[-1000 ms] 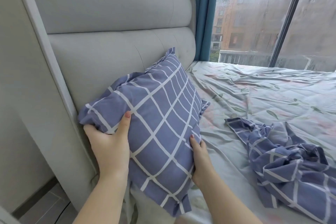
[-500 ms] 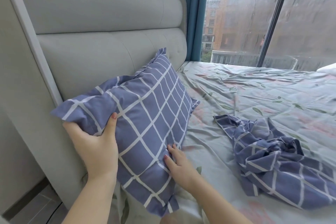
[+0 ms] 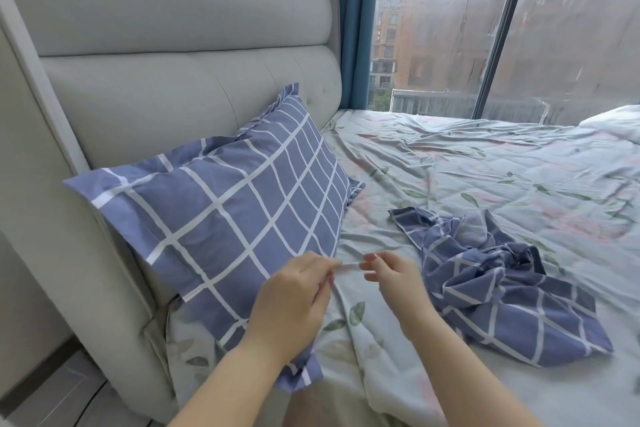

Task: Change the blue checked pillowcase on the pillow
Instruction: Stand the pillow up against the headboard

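The pillow in its blue checked pillowcase (image 3: 235,211) leans against the grey padded headboard (image 3: 173,90) at the head of the bed. A second blue checked pillowcase (image 3: 495,281) lies crumpled on the sheet to the right. My left hand (image 3: 294,298) hovers in front of the pillow's lower right edge with its fingers curled. My right hand (image 3: 394,281) is just right of it. Between the fingertips of both hands is a small white strip (image 3: 349,265), pinched at each end. What the strip is cannot be told.
The bed is covered by a wrinkled pale leaf-print sheet (image 3: 485,166). A white pillow corner (image 3: 616,121) shows at the far right. A teal curtain (image 3: 349,10) and a large window (image 3: 450,28) stand behind the bed. Grey floor (image 3: 59,388) runs along the left side.
Both hands have let go of the pillow, which now leans on the headboard. They have come together in front of it and pinch a small white strip.
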### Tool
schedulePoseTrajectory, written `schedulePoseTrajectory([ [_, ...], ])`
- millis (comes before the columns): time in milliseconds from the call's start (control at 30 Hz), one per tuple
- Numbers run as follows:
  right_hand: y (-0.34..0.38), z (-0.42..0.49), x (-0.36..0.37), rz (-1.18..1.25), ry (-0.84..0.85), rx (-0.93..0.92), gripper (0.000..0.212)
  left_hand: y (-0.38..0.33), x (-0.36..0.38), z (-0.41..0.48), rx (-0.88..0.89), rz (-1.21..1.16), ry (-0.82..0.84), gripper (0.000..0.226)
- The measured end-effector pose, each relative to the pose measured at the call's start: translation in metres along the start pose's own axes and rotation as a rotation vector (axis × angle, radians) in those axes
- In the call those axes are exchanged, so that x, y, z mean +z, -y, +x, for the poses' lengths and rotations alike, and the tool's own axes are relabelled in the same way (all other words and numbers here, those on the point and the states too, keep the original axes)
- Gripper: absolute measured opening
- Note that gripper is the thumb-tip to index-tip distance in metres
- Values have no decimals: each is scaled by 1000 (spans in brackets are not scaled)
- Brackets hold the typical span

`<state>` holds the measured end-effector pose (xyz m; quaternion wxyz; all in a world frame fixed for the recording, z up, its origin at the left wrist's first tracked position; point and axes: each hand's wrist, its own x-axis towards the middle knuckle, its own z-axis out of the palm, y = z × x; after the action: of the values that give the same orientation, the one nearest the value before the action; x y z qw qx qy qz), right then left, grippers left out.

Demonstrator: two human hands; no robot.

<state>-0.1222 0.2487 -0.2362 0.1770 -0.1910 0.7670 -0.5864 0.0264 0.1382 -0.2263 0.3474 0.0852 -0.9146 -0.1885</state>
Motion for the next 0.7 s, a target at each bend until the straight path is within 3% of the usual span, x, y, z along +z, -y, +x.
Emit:
schedulePoseTrajectory([
  [100,-6,-3,-19,-13,31,105,18,-8,21,-9,-229,-74,447,28],
  [167,-9,-10,-20,10,135,208,22,-9,29,-15,-330,93,744,31],
  [233,-8,-16,-14,28,210,261,24,-8,32,-22,-349,207,917,27],
  [367,-5,-27,2,4,311,279,26,-8,28,-29,-404,237,1018,17],
  [500,-4,-30,10,-21,351,284,26,-4,13,-32,-496,247,1077,32],
  [700,-4,-39,20,59,363,332,25,10,-23,-32,-616,118,1046,36],
])
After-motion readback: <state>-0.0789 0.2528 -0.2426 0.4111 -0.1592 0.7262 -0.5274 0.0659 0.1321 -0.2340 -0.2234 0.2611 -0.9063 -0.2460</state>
